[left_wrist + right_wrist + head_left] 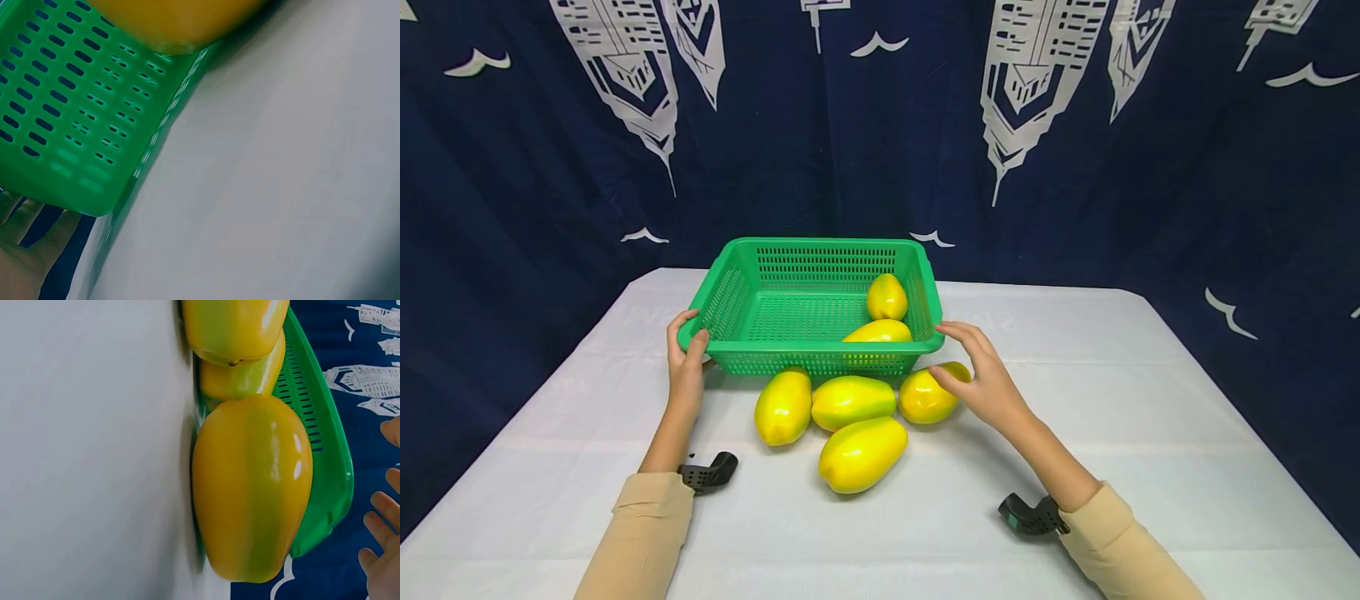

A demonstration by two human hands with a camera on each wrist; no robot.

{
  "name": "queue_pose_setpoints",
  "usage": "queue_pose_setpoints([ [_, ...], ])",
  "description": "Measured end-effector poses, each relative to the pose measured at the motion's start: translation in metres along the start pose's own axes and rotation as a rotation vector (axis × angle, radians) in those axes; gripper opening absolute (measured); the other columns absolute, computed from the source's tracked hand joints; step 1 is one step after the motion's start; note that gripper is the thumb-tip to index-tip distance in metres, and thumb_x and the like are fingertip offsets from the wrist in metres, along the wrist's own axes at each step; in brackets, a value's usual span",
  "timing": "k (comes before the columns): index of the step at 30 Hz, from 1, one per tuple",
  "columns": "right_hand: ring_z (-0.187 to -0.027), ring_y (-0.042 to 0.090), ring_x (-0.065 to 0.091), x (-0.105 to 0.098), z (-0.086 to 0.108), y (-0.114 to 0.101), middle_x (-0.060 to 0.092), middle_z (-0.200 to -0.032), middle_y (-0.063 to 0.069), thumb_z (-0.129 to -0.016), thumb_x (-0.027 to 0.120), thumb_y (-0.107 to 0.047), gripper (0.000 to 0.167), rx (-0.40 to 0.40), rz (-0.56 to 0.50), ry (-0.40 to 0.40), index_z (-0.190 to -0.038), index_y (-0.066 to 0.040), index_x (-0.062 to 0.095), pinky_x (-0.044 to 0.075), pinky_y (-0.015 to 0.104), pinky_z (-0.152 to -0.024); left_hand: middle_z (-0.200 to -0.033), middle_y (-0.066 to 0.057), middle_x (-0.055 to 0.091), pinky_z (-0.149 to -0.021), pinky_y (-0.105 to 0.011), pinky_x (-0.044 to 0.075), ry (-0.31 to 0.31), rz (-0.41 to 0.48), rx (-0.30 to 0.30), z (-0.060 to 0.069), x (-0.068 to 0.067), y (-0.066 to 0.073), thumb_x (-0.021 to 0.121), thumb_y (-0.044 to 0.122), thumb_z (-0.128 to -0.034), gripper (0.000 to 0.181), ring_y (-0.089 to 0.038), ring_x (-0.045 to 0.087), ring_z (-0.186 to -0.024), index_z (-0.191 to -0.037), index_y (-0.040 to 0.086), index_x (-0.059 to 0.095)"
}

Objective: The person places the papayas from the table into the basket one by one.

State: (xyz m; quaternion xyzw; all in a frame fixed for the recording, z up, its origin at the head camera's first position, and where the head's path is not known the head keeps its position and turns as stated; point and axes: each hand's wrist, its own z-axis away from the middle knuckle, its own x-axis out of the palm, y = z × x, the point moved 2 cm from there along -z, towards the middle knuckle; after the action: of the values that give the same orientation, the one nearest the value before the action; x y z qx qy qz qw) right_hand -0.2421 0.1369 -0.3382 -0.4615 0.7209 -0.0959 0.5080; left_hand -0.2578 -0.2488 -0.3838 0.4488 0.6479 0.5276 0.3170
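The rightmost fruit (925,402) is lying just in front of the green basket's (820,347) right front corner, and the right hand (988,379) is hovering over it from the right, so this hand is the nearer one. The fruit's long axis is running roughly along the basket's long front side, with its outer end slanting toward that corner. The right hand is spreading its fingers near the basket's rim, thumb apart and covering part of the fruit; whether fingertips or thumb are touching anything, I cannot tell. The left hand (686,362) is gripping the basket's left front corner, thumb at the front and fingers around the end.

The rightmost fruit is looking plump, smooth and glossy, yellow with a greenish band showing in the right wrist view. The basket is standing rim up, its walls and floor showing many slots. Two yellow fruits (887,297) are resting inside, at the basket's right end, while three more fruits (853,402) are lying before its front wall on the white surface (767,542).
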Motion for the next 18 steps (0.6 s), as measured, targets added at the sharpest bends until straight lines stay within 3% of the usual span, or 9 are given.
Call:
queue_pose_setpoints([
  [13,-0.130,0.027,0.033,0.000,0.007,0.012,0.039,-0.137,0.007,-0.083,0.064,-0.022,0.054,0.030,0.003,-0.026,-0.132,-0.015,0.043,0.027,0.053,-0.104,-0.118,0.002,0.038,-0.076,-0.027,0.041,-0.006,0.003,0.005,-0.001,0.000,0.002,0.039,0.023,-0.0938,0.039,-0.011,0.043,-0.100,-0.132,0.024,0.032],
  [18,-0.128,0.028,0.034,0.003,0.010,0.015,0.040,-0.136,0.009,-0.083,0.064,-0.020,0.053,0.023,-0.008,-0.022,-0.131,-0.012,0.044,0.026,0.054,-0.104,-0.120,0.002,0.036,-0.080,-0.031,0.039,-0.018,-0.016,0.005,0.000,0.000,0.001,0.037,0.023,-0.0941,0.041,-0.010,0.042,-0.100,-0.134,0.024,0.030],
])
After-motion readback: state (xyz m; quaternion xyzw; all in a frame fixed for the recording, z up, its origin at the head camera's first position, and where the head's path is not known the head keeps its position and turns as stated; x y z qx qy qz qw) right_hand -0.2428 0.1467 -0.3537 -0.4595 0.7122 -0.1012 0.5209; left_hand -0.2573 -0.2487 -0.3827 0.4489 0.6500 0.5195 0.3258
